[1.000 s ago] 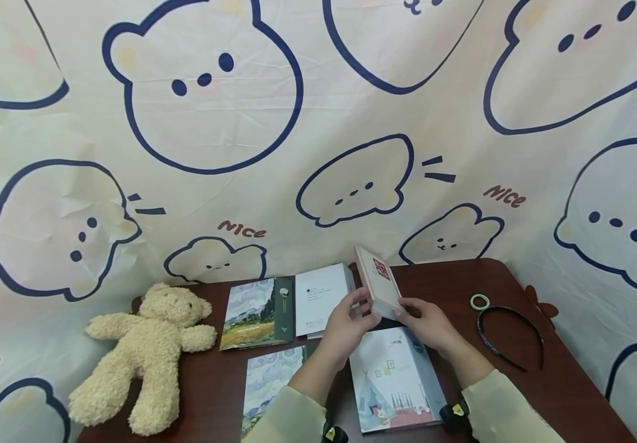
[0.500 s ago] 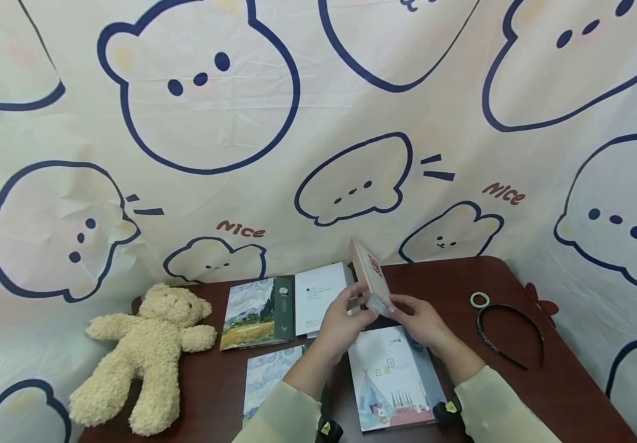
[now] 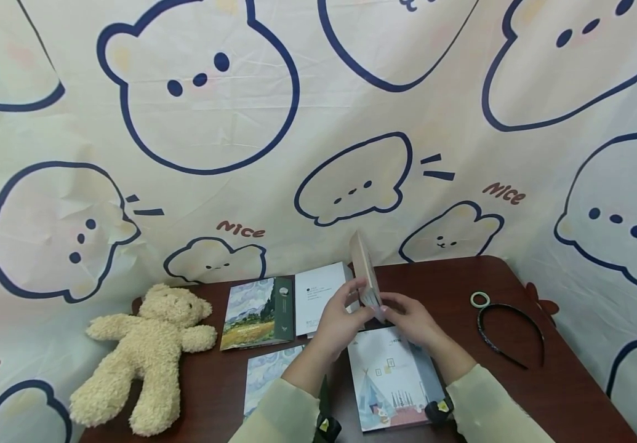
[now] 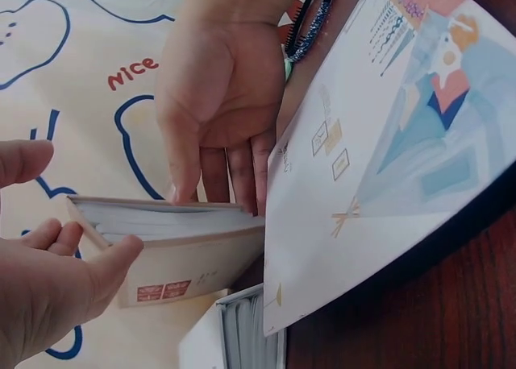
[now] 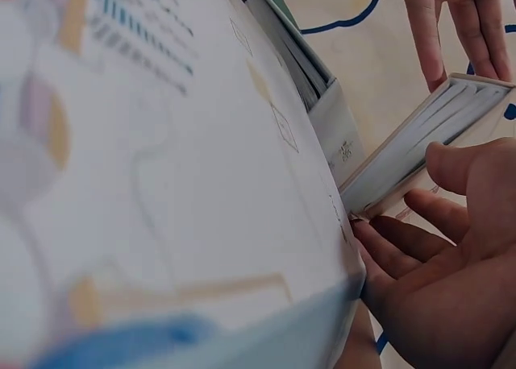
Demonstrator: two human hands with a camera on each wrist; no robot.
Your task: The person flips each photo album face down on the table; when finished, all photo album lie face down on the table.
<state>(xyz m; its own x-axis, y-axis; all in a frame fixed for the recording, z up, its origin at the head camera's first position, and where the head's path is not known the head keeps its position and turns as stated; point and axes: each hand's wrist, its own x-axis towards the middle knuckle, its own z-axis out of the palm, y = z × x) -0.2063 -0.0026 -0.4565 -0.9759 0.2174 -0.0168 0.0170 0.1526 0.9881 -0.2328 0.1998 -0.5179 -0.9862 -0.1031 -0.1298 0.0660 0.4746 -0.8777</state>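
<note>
A cream-covered book (image 3: 367, 271) with red print on its cover (image 4: 193, 260) stands nearly upright between both hands, page edges towards me. My left hand (image 3: 340, 323) holds its left side near the lower corner, with the thumb at the cover in the left wrist view. On the other side, my right hand (image 3: 415, 323) holds the lower right edge; its thumb lies by the page edges (image 5: 439, 135). Just below the hands lies a thick white book (image 3: 387, 381) with a tent picture. Whether the cream book touches the table is hidden.
Behind the left hand are a white-backed book (image 3: 318, 301) and a landscape-covered book (image 3: 254, 314). Another painted book (image 3: 268, 372) lies partly under the left forearm. A plush bear (image 3: 149, 357) is at the left; a headband (image 3: 517, 326) and green ring (image 3: 480, 300) lie right.
The cream book has turned more upright and edge-on, so its red-printed cover no longer shows in the head view. The right hand has moved slightly left with it.
</note>
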